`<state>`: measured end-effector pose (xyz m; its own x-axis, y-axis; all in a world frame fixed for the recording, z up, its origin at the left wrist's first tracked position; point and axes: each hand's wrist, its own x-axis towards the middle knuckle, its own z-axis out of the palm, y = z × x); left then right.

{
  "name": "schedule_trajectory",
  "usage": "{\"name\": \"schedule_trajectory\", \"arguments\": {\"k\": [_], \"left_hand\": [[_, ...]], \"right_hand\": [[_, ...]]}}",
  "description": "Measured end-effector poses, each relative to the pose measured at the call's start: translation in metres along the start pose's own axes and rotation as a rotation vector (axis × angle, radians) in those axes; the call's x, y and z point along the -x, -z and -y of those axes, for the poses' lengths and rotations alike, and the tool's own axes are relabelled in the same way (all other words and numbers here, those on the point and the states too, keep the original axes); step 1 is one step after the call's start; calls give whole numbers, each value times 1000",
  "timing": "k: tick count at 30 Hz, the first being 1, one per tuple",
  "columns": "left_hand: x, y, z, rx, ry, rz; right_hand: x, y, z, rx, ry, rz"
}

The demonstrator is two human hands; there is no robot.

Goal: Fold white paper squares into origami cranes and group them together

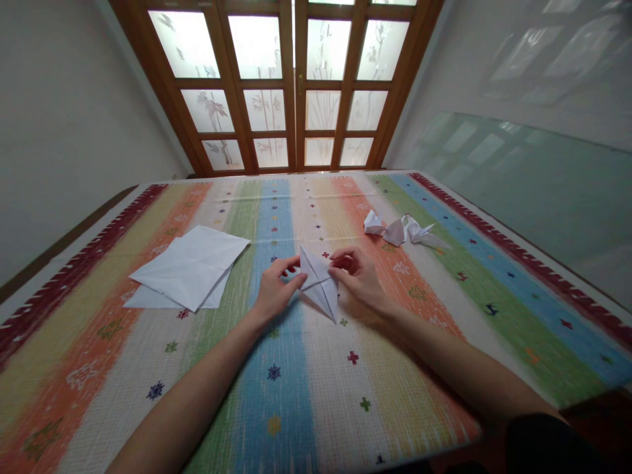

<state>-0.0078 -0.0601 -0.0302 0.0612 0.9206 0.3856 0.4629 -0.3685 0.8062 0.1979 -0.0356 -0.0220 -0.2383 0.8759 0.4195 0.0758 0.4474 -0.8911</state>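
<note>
Between my two hands is a piece of folded white paper [320, 284], shaped like a long diamond with creases crossing near its middle. My left hand [279, 284] pinches its left edge between thumb and fingers. At the upper right edge, my right hand [359, 273] grips the paper with thumb and bent fingers. The diamond is held just over the tablecloth, its lower point angled toward me and to the right. Parts of the fingertips behind the paper are hidden.
A stack of white paper sheets [192, 266] lies to the left on the striped tablecloth [274, 408]. Several folded white paper figures [395, 230] sit at the back right. Beyond the table stand wooden glass-paned doors [296, 99]; a glass panel [523, 164] is at the right wall.
</note>
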Motion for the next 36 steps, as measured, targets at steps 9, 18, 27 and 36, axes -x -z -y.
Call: {"name": "schedule_trajectory", "arguments": {"k": [9, 18, 27, 36], "left_hand": [[1, 5, -15, -1, -352, -113], [4, 6, 13, -532, -648, 169], [4, 3, 12, -512, -455, 355], [-4, -6, 20, -537, -137, 136]], "right_hand": [[7, 7, 16, 341, 639, -107], [1, 18, -11, 691, 737, 359], [5, 12, -18, 610, 279, 483], [-3, 3, -32, 556, -67, 154]]}}
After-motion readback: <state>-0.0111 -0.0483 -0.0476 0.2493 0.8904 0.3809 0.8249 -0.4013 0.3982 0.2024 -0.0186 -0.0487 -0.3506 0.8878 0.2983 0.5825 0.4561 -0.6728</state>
